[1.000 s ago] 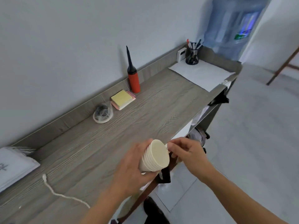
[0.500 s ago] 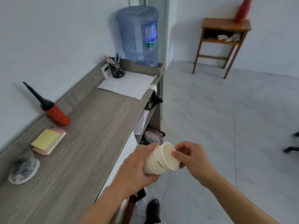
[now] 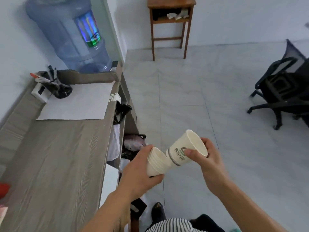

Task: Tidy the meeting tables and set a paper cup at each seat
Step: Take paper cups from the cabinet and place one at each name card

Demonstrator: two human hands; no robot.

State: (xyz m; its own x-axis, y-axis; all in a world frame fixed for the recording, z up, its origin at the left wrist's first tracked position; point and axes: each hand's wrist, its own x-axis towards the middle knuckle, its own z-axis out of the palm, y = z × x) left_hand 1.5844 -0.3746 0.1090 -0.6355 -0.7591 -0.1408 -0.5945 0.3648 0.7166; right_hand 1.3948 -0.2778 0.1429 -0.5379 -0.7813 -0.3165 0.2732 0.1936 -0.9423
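The left hand is wrapped around a nested stack of plain white paper cups, fingers curled over the ribbed rims, while the right hand pinches a single white paper cup with a green logo by its wall near the rim, its base just at the mouth of the stack. Both sit at about six o'clock in the view, over the pale tiled floor. The cups look feather-light and thin-walled (easily dented, I judge), so a gentle grip near the stiffer rolled rim seems wisest. At nine o'clock runs a grey wood-grain counter; a black mesh office chair stands at three o'clock.
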